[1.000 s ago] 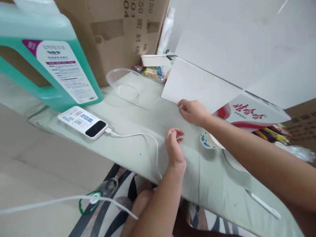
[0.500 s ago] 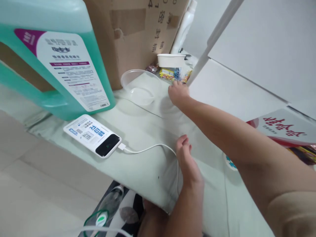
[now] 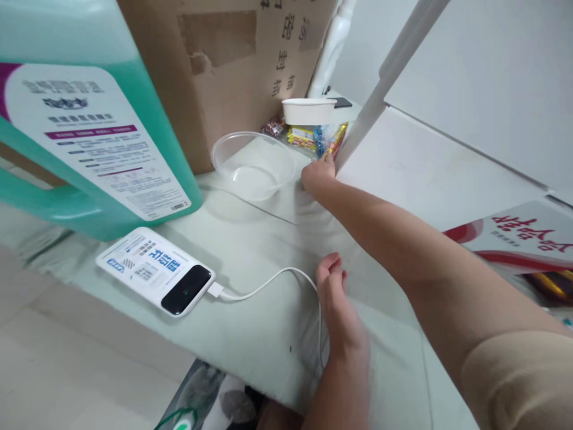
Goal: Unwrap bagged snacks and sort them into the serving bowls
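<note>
- Packets in bright wrappers lie at the far end of the cloth-covered table (image 3: 250, 251), and the right hand (image 3: 319, 173) is stretched out to them.
- The red-and-yellow packet (image 3: 336, 140) is the one at its fingertips, slanting upward beside the white panel (image 3: 430, 161); yellow packets (image 3: 302, 136) lie just to its left.
- Whether those fingers pinch the red-and-yellow packet or merely touch it, I cannot tell: the back of the hand hides the contact.
- The left hand (image 3: 335, 292) is well apart from the right, loosely curled near the table's front edge and gripping nothing that shows; the white cable (image 3: 286, 270) runs just beside it to the white power bank (image 3: 152, 272).
- The step in hand looks like getting hold of the red-and-yellow packet, judging by the reach.
- Lifting it from there would call for a sure pinch on its near end and a path past the white panel on one side and the transparent bowl (image 3: 253, 182) on the other.
- The white bowl (image 3: 308, 111) sits just behind the packets, so a low, sideways drag could probably nudge it.
</note>
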Motion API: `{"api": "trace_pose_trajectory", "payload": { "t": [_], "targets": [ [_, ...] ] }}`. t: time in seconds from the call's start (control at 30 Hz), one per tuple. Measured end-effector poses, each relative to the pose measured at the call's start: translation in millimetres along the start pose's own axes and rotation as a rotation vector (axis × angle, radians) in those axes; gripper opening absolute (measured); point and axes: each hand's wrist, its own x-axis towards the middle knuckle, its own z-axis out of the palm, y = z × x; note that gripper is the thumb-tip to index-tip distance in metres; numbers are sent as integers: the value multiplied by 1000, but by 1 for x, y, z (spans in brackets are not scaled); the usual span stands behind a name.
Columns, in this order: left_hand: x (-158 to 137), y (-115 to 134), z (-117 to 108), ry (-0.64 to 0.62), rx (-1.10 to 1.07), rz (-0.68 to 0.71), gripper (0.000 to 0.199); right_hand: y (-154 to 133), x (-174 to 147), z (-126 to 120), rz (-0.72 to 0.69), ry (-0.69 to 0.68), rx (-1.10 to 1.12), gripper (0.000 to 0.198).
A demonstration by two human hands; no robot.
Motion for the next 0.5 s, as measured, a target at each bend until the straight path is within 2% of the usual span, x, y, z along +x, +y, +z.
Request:
{"api": "trace_pose_trajectory", "payload": {
  "t": [0.07,0.23,0.4,0.5],
  "targets": [
    [-2,2,1,-18,-4,1,30,-16,-20,-8,40,-71,-109,41],
    [-5,7,-3,-44,1,30,26,-39,-81,-30,-82,-47,-115,37],
    [-6,14,-10,-24,70,208,7,-34,-149,-30,-187,-9,-93,34],
    [-9,16,-12,-78,86,261,12,-24,-189,-21,-179,-27,-84,31]
  ]
}}
